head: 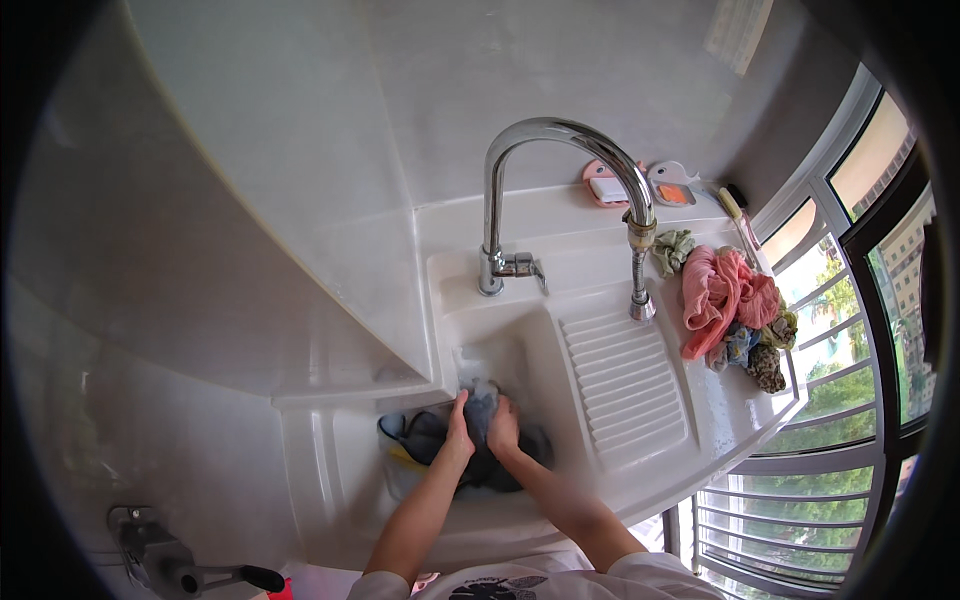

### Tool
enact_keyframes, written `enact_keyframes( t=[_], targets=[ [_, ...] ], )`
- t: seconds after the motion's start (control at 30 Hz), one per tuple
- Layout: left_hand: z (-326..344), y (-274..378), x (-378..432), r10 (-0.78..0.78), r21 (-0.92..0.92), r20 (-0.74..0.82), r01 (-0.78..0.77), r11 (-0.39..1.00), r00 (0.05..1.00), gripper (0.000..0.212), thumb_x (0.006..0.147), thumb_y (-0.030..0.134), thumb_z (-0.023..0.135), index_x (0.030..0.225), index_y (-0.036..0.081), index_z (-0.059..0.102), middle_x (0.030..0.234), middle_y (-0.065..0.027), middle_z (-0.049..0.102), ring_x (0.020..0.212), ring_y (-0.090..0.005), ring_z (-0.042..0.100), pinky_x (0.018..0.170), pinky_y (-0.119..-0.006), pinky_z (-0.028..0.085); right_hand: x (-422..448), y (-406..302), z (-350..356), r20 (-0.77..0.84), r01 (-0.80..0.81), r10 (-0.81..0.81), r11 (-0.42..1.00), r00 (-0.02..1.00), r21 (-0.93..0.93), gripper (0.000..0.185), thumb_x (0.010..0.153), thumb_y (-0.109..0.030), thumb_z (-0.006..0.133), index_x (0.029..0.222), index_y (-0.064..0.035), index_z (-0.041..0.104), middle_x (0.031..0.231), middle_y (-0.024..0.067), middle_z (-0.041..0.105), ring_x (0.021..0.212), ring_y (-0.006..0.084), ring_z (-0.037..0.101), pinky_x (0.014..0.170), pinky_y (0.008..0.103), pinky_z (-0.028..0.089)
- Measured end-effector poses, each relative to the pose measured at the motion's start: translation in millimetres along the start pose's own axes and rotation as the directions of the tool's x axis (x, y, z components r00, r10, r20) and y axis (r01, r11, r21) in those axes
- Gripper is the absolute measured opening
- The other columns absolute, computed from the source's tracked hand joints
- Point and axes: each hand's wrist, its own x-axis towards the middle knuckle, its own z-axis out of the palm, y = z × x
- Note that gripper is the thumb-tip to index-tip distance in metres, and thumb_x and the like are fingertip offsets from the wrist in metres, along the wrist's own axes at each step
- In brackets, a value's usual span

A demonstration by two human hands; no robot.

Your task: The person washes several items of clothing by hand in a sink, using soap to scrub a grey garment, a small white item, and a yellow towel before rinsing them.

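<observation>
My left hand (460,426) and my right hand (503,427) are both low in the basin of a white laundry sink (547,337), side by side. Between them they grip a bunched, wet grey cloth (481,409), partly blurred. Dark fabric (495,469) spreads in cloudy water beneath my wrists. To the left of my left hand lies a dark garment part with a strap-like edge (424,431), and a bit of yellow fabric (407,457) shows under it. My forearms and the water hide some of the fabric.
A chrome gooseneck faucet (493,195) arches over the ribbed washboard (626,382). Crumpled pink clothes (712,292) and other small cloths are heaped on the right ledge. Two soap dishes (600,196) and brushes (729,202) stand behind. A tiled wall borders the left; barred windows (817,450) the right.
</observation>
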Motion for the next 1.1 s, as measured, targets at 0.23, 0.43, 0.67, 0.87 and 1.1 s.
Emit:
enact_keyframes(
  t=[0.23, 0.43, 0.67, 0.87, 1.1],
  targets=[
    [-53, -47, 30, 0.202, -0.186, 0.627, -0.107, 0.977, 0.753, 0.04, 0.094, 0.04, 0.044, 0.121, 0.011, 0.052, 0.11, -0.006, 0.056, 0.101, -0.0178, 0.054, 0.095, -0.035, 0.042, -66, -94, -80, 0.037, 0.36, -0.358, 0.926, 0.933, -0.116, 0.027, 0.081, -0.034, 0.061, 0.086, -0.0083, 0.059, 0.084, 0.0135, 0.059, 0.073, 0.0376, 0.061, 0.063, 0.0464, 0.05],
    [-13, -9, -10, -0.192, 0.141, 0.027, 0.187, 0.972, 0.981, 0.041, 0.089, 0.04, 0.052, 0.112, 0.006, 0.058, 0.101, -0.0086, 0.062, 0.096, -0.0218, 0.06, 0.083, -0.039, 0.05, 30, -63, -58, -0.161, 0.473, -0.503, 0.86, 0.849, -0.194, 0.023, 0.079, -0.029, 0.062, 0.075, -0.0067, 0.061, 0.077, 0.0134, 0.063, 0.063, 0.0357, 0.061, 0.058, 0.0464, 0.05],
    [-38, -4, 0, 0.413, 0.533, -0.199, -0.255, 0.807, 0.889, 0.034, 0.084, 0.037, 0.06, 0.101, 0.007, 0.06, 0.095, -0.0081, 0.059, 0.087, -0.0217, 0.057, 0.079, -0.037, 0.046, 99, 19, -29, 0.018, 0.087, -0.106, 0.888, 0.994, 0.451, 0.044, 0.083, -0.017, 0.057, 0.124, -0.0061, 0.047, 0.12, 0.0229, 0.048, 0.113, 0.0384, 0.045, 0.098, 0.0415, 0.036],
    [-60, 2, -3, 0.161, 0.921, 0.036, 0.03, -0.389, 0.986, 0.051, 0.077, 0.042, 0.061, 0.102, -0.002, 0.065, 0.105, -0.0258, 0.062, 0.1, -0.0389, 0.059, 0.084, -0.045, 0.048, 54, 49, -22, 0.434, 0.784, -0.665, 0.589, 0.608, -0.195, 0.048, 0.076, -0.016, 0.062, 0.124, -0.0156, 0.052, 0.127, 0.0237, 0.045, 0.119, 0.043, 0.041, 0.098, 0.0538, 0.034],
    [-60, -8, 10, 0.193, 0.96, 0.178, -0.128, -0.248, 0.965, 0.033, 0.072, 0.022, 0.065, 0.093, -0.003, 0.063, 0.099, -0.0211, 0.065, 0.094, -0.0352, 0.062, 0.077, -0.044, 0.049, 49, 46, -12, 0.255, 0.414, -0.368, 0.896, 0.894, -0.161, 0.036, 0.083, -0.031, 0.056, 0.103, -0.0018, 0.055, 0.103, 0.0255, 0.06, 0.096, 0.0425, 0.057, 0.092, 0.0534, 0.04]
  ],
)
